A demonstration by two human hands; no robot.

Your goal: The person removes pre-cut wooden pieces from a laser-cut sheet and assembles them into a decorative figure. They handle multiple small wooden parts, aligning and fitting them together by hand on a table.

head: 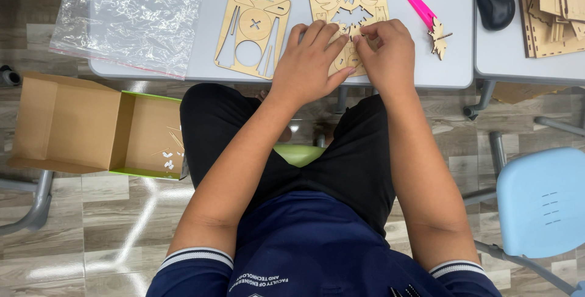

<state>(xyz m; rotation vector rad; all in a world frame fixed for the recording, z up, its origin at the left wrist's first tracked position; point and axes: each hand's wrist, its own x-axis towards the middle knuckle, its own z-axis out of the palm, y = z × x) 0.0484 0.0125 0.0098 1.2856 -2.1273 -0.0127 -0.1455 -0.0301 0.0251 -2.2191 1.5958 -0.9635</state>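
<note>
Wooden sheet (pixel 346 4) with cut-out shapes is lying on the grey surface (pixel 454 28); I am pressing it with my left hand (pixel 311 59), grip spread flat, while my right hand (pixel 384 50) is pinching a small part. Most parts are still sitting unpunched. Going left to right I am counting one plastic bag (pixel 131 16), one cardboard box (pixel 91 126), one other wooden sheet (pixel 253 28), one pink tool (pixel 421 9), one freed wooden piece (pixel 439 42).

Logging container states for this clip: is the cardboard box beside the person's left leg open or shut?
Open. The cardboard box lies with its lid flap folded out to the left, and its brown inside shows, holding only a few small pale scraps.
</note>
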